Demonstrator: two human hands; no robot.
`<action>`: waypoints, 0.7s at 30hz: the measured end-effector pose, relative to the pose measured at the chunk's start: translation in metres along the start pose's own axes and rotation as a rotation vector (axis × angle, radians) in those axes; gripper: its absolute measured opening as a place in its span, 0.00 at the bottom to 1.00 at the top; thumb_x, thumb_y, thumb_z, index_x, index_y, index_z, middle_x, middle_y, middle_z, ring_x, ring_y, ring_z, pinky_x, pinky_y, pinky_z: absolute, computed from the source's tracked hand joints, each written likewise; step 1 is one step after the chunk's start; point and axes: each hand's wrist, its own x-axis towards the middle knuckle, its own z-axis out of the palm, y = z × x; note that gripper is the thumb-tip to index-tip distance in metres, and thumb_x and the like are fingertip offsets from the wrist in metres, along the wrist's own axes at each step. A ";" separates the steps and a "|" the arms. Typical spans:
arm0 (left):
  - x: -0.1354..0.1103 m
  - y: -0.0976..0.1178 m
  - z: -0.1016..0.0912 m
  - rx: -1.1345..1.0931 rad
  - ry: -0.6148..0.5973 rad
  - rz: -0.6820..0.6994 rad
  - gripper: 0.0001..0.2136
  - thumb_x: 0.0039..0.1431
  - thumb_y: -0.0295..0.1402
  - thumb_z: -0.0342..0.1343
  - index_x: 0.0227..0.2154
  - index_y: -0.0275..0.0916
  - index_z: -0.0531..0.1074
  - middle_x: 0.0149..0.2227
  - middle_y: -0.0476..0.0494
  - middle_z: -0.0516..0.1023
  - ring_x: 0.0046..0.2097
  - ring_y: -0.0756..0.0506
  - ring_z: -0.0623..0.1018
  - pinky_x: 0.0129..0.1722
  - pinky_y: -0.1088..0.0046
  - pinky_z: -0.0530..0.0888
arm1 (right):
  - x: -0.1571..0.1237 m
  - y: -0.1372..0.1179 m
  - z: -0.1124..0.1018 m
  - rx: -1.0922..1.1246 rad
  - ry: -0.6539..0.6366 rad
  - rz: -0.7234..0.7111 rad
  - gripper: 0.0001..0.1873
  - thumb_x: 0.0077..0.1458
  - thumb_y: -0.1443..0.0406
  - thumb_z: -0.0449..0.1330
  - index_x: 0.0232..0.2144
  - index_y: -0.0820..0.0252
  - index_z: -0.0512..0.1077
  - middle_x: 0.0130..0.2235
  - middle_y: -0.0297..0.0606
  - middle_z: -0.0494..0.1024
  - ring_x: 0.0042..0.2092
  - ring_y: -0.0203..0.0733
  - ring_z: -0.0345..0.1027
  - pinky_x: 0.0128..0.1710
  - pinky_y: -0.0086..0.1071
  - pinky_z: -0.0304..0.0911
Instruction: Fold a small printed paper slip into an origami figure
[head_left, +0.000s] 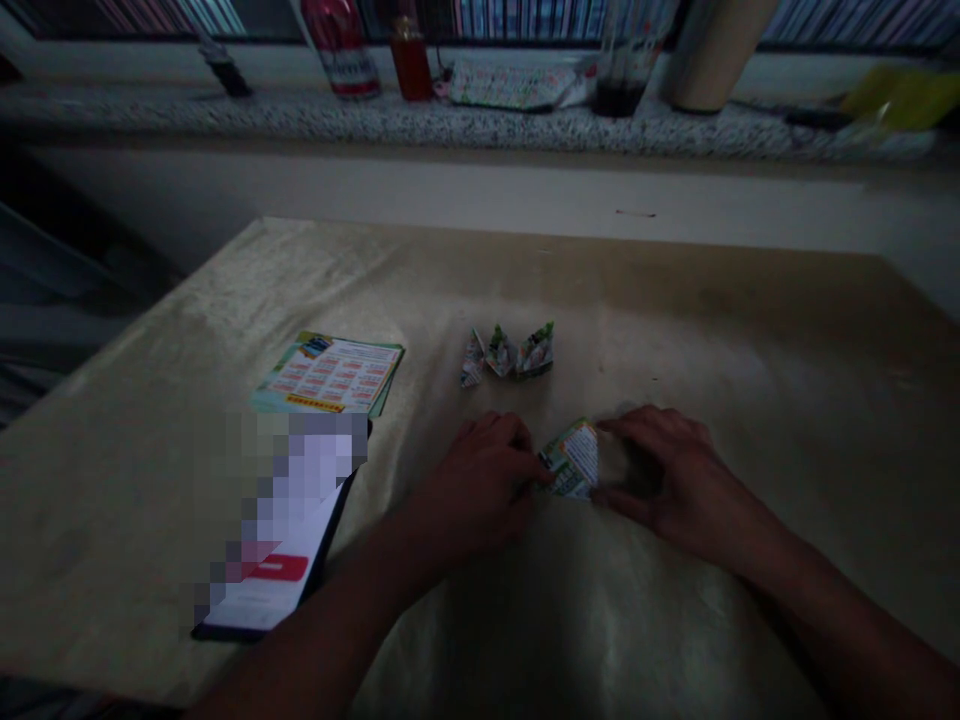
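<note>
A small folded piece of printed paper [576, 462] lies between my hands on the table, its white and green faces creased into a pointed shape. My left hand [491, 470] is closed, thumb and forefinger pinching the left corner. At the right edge, my right hand [671, 465] holds the paper between thumb and forefinger, touching its upper and lower corners. Just beyond my hands stand three folded paper pieces: a narrow one [472, 360], a middle one [499, 352] and a right one [536, 351]. The inner fingers of my left hand are hidden.
Left of my hands lies a stack of printed leaflets [334, 370], with a lit smartphone [281, 568] nearer me. Behind the table [675, 310], a granite sill [480, 130] carries a red bottle [409, 62], a glass with dark liquid [619, 95] and a beige cylinder [712, 55].
</note>
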 end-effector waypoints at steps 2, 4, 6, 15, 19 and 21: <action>0.000 0.000 0.003 -0.013 0.026 0.012 0.12 0.53 0.22 0.60 0.38 0.42 0.82 0.43 0.42 0.73 0.49 0.39 0.72 0.51 0.59 0.70 | -0.004 -0.002 0.003 -0.065 0.053 0.044 0.27 0.52 0.59 0.70 0.53 0.57 0.72 0.51 0.47 0.75 0.53 0.58 0.67 0.53 0.55 0.60; 0.001 0.001 0.008 -0.023 0.062 0.019 0.07 0.54 0.24 0.61 0.35 0.39 0.79 0.43 0.42 0.73 0.49 0.39 0.72 0.52 0.58 0.70 | -0.007 -0.005 0.007 -0.085 0.082 0.038 0.25 0.53 0.60 0.69 0.53 0.55 0.72 0.54 0.48 0.73 0.56 0.61 0.65 0.54 0.57 0.60; 0.003 0.002 0.014 -0.033 0.108 0.020 0.03 0.56 0.26 0.62 0.33 0.39 0.77 0.44 0.42 0.74 0.49 0.39 0.72 0.51 0.57 0.70 | -0.008 -0.009 0.011 -0.051 0.102 0.006 0.23 0.55 0.62 0.67 0.53 0.52 0.73 0.56 0.47 0.71 0.58 0.60 0.64 0.54 0.58 0.60; 0.011 0.007 0.028 -0.216 0.262 -0.120 0.09 0.52 0.23 0.65 0.31 0.39 0.70 0.40 0.45 0.73 0.43 0.43 0.74 0.43 0.64 0.73 | -0.006 -0.016 0.016 0.011 0.184 0.041 0.28 0.52 0.64 0.68 0.55 0.57 0.71 0.57 0.49 0.73 0.58 0.61 0.65 0.57 0.60 0.59; 0.011 0.009 0.028 -0.321 0.312 -0.185 0.12 0.48 0.21 0.64 0.30 0.40 0.66 0.34 0.50 0.72 0.34 0.47 0.72 0.35 0.70 0.71 | -0.002 -0.020 0.013 0.113 0.152 -0.032 0.07 0.56 0.66 0.66 0.39 0.52 0.77 0.50 0.42 0.79 0.55 0.56 0.69 0.56 0.57 0.61; 0.011 0.010 0.028 -0.430 0.365 -0.252 0.13 0.48 0.25 0.66 0.33 0.40 0.67 0.32 0.51 0.73 0.33 0.48 0.73 0.32 0.71 0.72 | 0.000 -0.024 0.009 0.218 0.117 -0.070 0.06 0.59 0.70 0.63 0.35 0.53 0.76 0.41 0.38 0.81 0.48 0.50 0.73 0.52 0.51 0.65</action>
